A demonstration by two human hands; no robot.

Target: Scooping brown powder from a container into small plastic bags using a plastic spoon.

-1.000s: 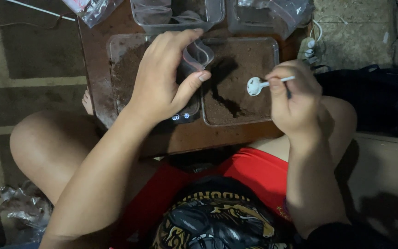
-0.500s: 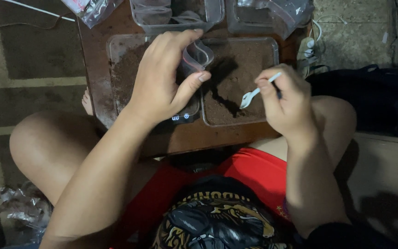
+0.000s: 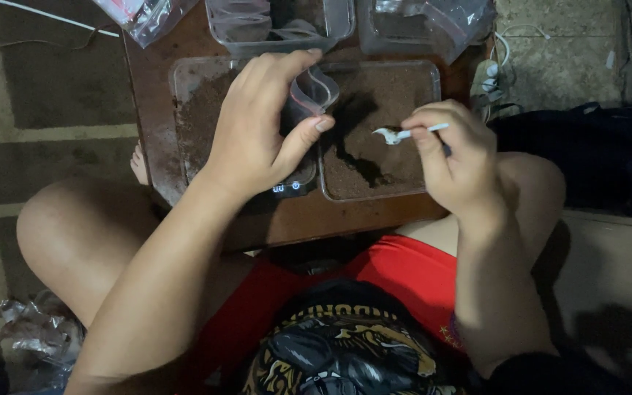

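Observation:
My left hand (image 3: 261,121) holds a small clear zip bag (image 3: 313,93) open at its mouth, standing on a small digital scale (image 3: 288,185). My right hand (image 3: 456,155) grips a small white plastic spoon (image 3: 398,134), its bowl pointing left and low over a clear tray of brown powder (image 3: 382,124). The spoon's bowl is a short way right of the bag. A second clear tray with brown powder (image 3: 193,110) lies under my left hand, largely hidden by it.
All this sits on a low brown wooden table (image 3: 316,216) above my knees. Clear plastic containers (image 3: 279,22) and bags (image 3: 433,25) stand at the table's far edge. Crumpled plastic (image 3: 34,333) lies on the floor at left; cables (image 3: 502,51) at right.
My right hand has moved left and down, tipping the spoon from level above the tray to low over the powder. The left hand and bag have stayed put.

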